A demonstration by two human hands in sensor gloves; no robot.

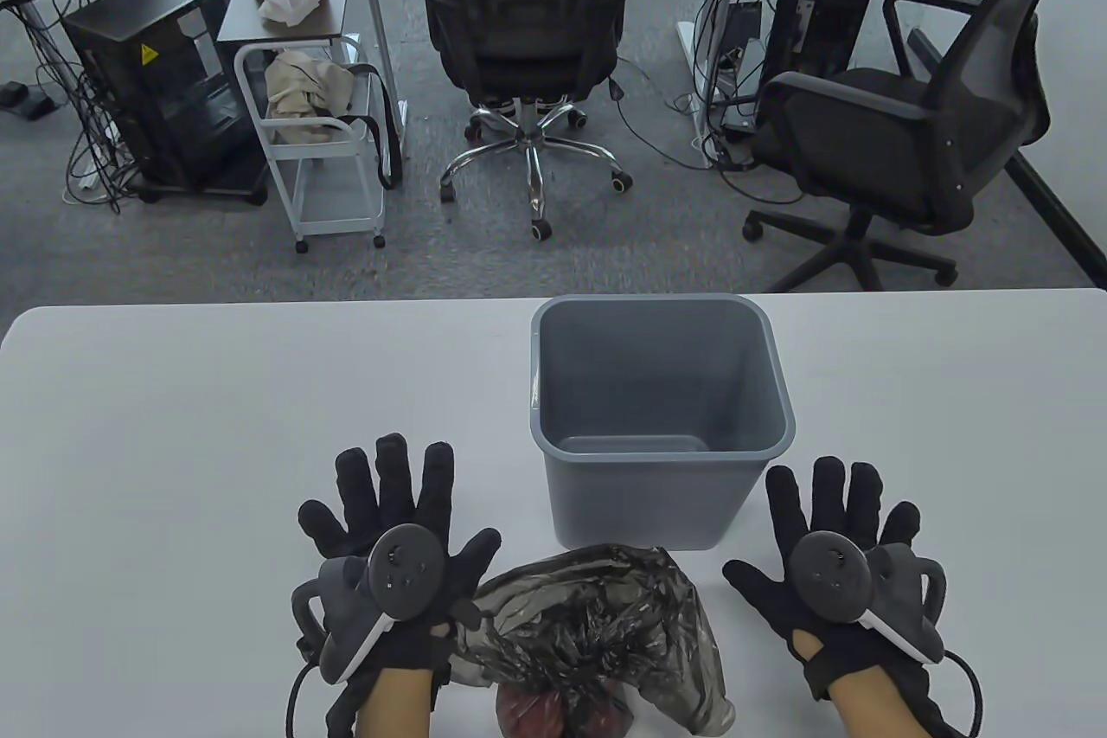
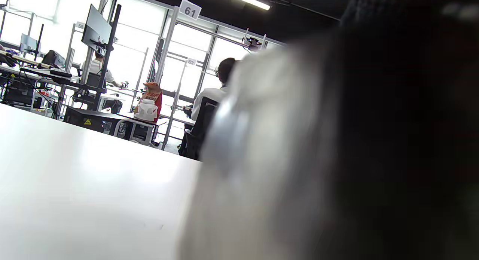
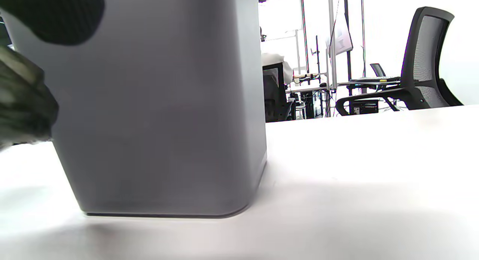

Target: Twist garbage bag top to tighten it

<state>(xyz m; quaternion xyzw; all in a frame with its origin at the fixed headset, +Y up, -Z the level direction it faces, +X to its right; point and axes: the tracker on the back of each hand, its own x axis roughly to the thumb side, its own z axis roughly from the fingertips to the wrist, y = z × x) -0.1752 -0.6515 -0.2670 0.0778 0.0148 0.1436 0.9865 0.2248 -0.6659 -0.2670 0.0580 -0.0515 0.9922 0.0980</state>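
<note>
A translucent dark garbage bag (image 1: 597, 625) lies on the white table (image 1: 216, 409) at the front edge, its gathered top crumpled, with something red inside near the bottom. My left hand (image 1: 389, 522) lies flat on the table just left of the bag, fingers spread, holding nothing; its thumb is close to the bag. My right hand (image 1: 839, 522) lies flat to the right of the bag, fingers spread, clear of it. In the left wrist view the bag (image 2: 284, 147) is a close blur. In the right wrist view a bit of the bag (image 3: 22, 103) shows at the left edge.
An empty grey plastic bin (image 1: 662, 418) stands upright on the table just behind the bag, between the hands; it fills the right wrist view (image 3: 157, 103). Beyond the table's far edge are office chairs (image 1: 523, 37), a white cart (image 1: 320, 141) and desks.
</note>
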